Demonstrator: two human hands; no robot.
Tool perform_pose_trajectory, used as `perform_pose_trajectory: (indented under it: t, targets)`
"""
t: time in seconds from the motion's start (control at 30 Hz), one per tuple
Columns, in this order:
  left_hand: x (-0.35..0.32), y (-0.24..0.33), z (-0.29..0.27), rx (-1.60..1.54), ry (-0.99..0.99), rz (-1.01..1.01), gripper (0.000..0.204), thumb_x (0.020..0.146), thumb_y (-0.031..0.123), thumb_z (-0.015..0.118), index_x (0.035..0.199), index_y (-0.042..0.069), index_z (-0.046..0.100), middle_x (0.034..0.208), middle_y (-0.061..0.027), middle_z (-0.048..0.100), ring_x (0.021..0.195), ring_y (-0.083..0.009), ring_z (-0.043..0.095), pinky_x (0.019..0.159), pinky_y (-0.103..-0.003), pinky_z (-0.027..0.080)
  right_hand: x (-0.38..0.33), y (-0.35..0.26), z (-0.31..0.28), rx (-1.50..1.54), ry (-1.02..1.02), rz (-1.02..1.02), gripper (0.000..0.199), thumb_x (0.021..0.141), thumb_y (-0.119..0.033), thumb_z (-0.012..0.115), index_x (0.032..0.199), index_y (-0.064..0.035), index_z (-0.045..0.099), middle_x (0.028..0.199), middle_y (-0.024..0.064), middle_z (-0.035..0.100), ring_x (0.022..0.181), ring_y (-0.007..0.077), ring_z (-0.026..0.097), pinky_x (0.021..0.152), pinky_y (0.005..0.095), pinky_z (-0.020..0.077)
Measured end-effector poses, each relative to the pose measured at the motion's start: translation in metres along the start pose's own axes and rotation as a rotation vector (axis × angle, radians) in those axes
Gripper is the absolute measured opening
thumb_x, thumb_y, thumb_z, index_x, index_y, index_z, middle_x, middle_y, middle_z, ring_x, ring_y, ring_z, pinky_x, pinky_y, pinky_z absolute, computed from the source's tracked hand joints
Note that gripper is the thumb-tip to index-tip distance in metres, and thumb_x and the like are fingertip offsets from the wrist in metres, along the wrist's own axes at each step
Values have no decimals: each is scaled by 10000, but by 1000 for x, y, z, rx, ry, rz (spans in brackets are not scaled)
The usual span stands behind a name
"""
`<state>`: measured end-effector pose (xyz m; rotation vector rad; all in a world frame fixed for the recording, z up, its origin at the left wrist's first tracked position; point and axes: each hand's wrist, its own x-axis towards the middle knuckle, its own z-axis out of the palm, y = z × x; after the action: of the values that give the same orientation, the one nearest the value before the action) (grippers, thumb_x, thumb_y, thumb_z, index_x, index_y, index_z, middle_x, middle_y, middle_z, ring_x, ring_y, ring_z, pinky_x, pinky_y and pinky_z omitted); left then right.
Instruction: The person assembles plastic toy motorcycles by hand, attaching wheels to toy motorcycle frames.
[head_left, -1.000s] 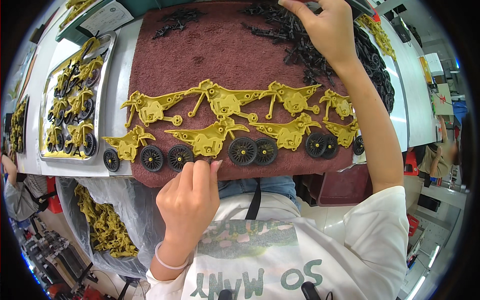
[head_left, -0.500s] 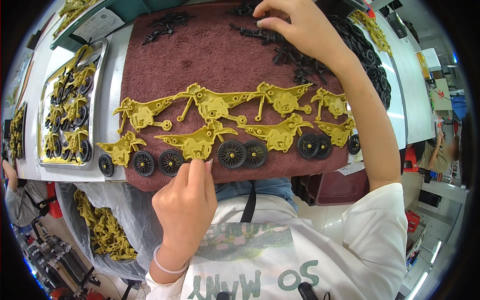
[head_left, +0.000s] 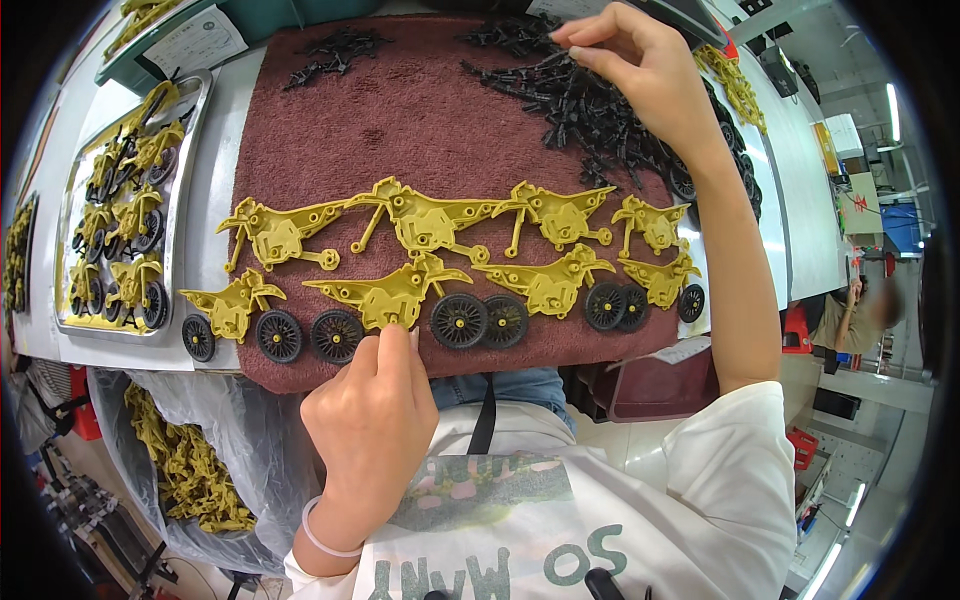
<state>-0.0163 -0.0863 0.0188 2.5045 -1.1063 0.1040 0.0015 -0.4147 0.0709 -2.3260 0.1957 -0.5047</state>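
A dark red mat [head_left: 420, 130] is spread over the workbench, and every place below is given from it. On its near half, yellow plastic motorcycle frames [head_left: 425, 222] are laid out in two rows. Along the near edge of the mat, black spoked wheels [head_left: 458, 320] are lined up, some of them set against the frames of the nearer row.

The left hand [head_left: 372, 420] is held at the near edge of the mat, just in front of a frame of the nearer row [head_left: 392, 296]. Its fingers are drawn together, with the fingertips [head_left: 385, 345] pressed against the lower edge of that frame, between two wheels. Whether anything small is pinched there cannot be told.

The right hand [head_left: 640, 70] is held over the far right corner of the mat, above a heap of small black plastic parts [head_left: 575, 105]. Its thumb and fingertips are brought together as in a pinch; what is held between them, if anything, cannot be made out against the dark heap. A smaller scatter of black parts [head_left: 335, 55] is seen at the far edge of the mat, left of the heap.

Left of the mat, a metal tray [head_left: 190, 110] is filled with finished yellow motorcycles [head_left: 125, 225]. Below the near left corner of the mat, a clear bag of yellow parts [head_left: 185, 470] is hung.
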Motion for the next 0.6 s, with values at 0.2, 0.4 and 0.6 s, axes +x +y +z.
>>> perform_pose_trajectory:
  t: [0.2, 0.4, 0.6]
  targets:
    - [5, 4, -2, 6, 1, -38, 157, 821, 72, 643, 728, 83, 516, 586, -51, 534, 439, -220, 558, 390, -330, 379, -13, -8, -2, 88, -91, 32, 81, 900, -51, 643, 965, -15, 609, 951, 84, 699, 883, 140, 660, 794, 275, 522]
    - [6, 11, 0, 148, -7, -47, 141, 680, 26, 633, 718, 90, 512, 587, -45, 554, 458, -216, 587, 392, -317, 404, -22, -28, 4, 60, -184, 37, 66, 903, -63, 642, 941, -15, 619, 955, 79, 690, 877, 126, 665, 796, 270, 534]
    - [-5, 8, 5, 125, 36, -66, 158, 866, 115, 637, 771, 87, 514, 651, -52, 587, 495, -199, 605, 411, -313, 421, -47, -48, 33, 266, -226, -48, 250, 827, 53, 610, 1062, -11, 667, 912, 46, 658, 875, 111, 629, 792, 244, 510]
